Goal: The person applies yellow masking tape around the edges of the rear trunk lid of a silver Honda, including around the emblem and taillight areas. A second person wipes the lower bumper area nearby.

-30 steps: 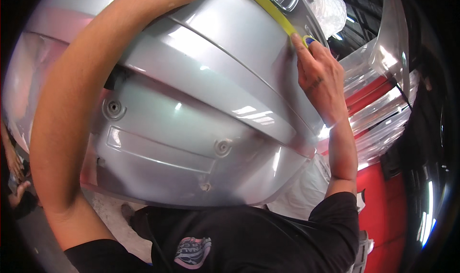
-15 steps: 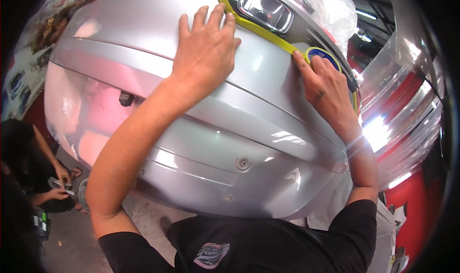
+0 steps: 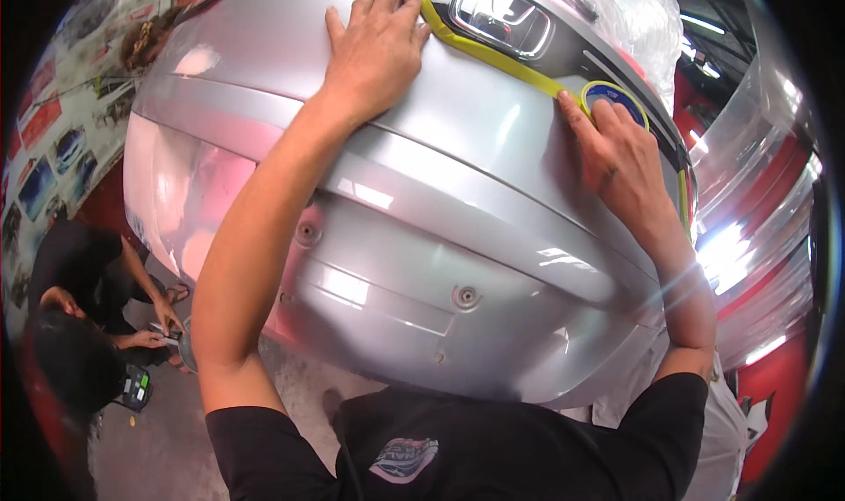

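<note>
A strip of yellow masking tape (image 3: 497,60) runs along the upper edge of a silver car panel (image 3: 458,123), just below a chrome badge (image 3: 502,17). My left hand (image 3: 374,57) lies on the panel with fingers spread, its fingertips on the tape left of the badge. My right hand (image 3: 623,162) holds a tape roll (image 3: 620,96) with a yellow rim and blue core, farther right along the same edge. My right index finger is stretched out, its tip against the strip where it nears the roll. The other fingers are bent at the roll and partly hide it.
Clear plastic sheeting (image 3: 748,193) hangs at the right and more is bunched beyond the badge. At the lower left a person in black (image 3: 79,263) crouches, handling a small object. Pink and pale patches (image 3: 189,167) mark the panel's left side. Pictures cover the left wall.
My left hand has slid slightly left and up along the tape. My right hand and the roll keep their place on the car. The whole view has shifted, showing more on the left.
</note>
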Demonstrator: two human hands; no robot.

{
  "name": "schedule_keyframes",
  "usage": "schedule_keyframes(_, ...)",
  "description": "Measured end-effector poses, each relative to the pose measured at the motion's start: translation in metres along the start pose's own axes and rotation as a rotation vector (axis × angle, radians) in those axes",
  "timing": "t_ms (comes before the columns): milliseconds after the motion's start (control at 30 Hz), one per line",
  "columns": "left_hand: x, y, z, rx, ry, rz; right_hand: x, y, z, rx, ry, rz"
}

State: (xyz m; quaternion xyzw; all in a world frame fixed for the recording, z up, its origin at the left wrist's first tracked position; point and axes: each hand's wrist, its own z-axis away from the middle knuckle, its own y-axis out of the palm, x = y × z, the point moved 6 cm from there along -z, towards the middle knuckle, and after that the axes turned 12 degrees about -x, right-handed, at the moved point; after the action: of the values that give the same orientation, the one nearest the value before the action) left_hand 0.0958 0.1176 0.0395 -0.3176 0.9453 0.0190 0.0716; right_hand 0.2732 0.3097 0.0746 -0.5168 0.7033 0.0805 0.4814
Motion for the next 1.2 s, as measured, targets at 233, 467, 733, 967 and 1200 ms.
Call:
schedule_keyframes(233, -0.002, -0.004, 0.004, 0.003, 0.058, 0.049, -0.003, 0.002, 0.003, -0.059, -0.038, -0.004)
schedule_keyframes(467, -0.053, -0.024, -0.005, -0.103, 0.073, 0.162, -0.01, 0.006, 0.007, -0.149, -0.07, -0.015)
schedule_keyframes(733, -0.073, -0.016, -0.015, -0.052, 0.671, -0.066, -0.013, 0.004, 0.014, -0.165, -0.099, -0.024)
schedule_keyframes(967, -0.107, -0.006, -0.026, 0.101, 0.811, -0.086, -0.014, 0.011, 0.019, -0.221, -0.079, -0.062)
schedule_keyframes(1200, -0.104, 0.005, -0.032, 0.126, 0.751, -0.015, -0.018, 0.012, 0.026, -0.299, -0.077, -0.144)
